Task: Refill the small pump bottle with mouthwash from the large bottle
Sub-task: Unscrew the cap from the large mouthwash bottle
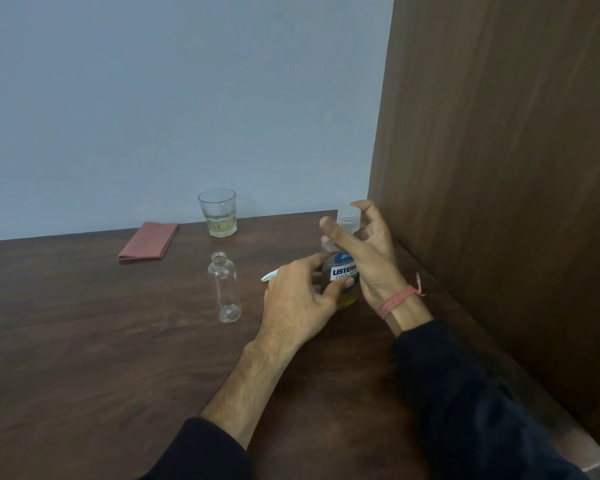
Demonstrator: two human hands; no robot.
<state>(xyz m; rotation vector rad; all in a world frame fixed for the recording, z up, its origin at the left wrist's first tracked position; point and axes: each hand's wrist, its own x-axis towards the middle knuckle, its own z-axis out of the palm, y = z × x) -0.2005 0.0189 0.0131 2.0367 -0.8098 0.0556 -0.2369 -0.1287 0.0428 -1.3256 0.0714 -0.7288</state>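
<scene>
A large mouthwash bottle [340, 271] stands upright on a dark wooden table [101, 341], cap [349, 216] up. The left hand [300, 299] grips its body; the right hand [368, 251] curls loosely beside the cap. Left of it, the small clear bottle [224, 289] stands upright, open mouth up.

Bench [118, 358]: dark brown woodgrain. Cloth [148, 240]: dusty red. Large bottle [342, 275]: amber liquid, blue-and-white label. Wrist thread [395, 299]: pink.
</scene>
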